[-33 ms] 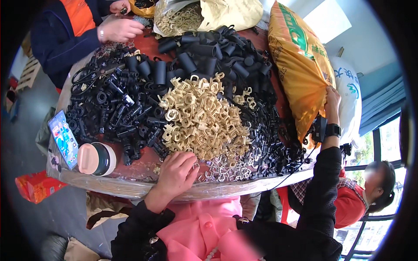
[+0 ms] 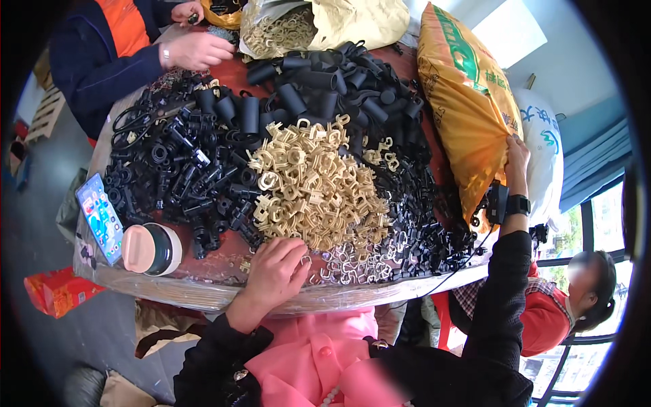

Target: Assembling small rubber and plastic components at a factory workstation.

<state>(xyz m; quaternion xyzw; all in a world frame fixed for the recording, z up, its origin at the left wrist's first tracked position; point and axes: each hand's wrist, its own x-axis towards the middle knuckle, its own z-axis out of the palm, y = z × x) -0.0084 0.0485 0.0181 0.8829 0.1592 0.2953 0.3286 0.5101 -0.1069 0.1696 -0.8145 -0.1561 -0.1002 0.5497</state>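
At the table's near edge lies my left hand (image 2: pixel 277 271), palm down, its fingers loosely bent beside a pile of beige plastic clips (image 2: pixel 315 183). Nothing shows in it; part of the fingertips is hidden. Small silvery metal clips (image 2: pixel 349 264) are scattered just right of it. My right hand (image 2: pixel 517 159) reaches far to the right and grips the side of a bulging yellow woven sack (image 2: pixel 468 115). A black watch and a small black device (image 2: pixel 497 201) are at that wrist.
Black tubes (image 2: pixel 291 98) and black plastic fittings (image 2: pixel 183 156) cover much of the table. A phone (image 2: pixel 100 217) and lidded cup (image 2: pixel 159 249) stand left. A co-worker's hand (image 2: pixel 196 51) works far left, near an open bag (image 2: pixel 352 24). A person in red (image 2: pixel 553 312) is at right.
The co-worker's hand at the far left has shifted slightly to the right. My two hands and the sack look practically unmoved.
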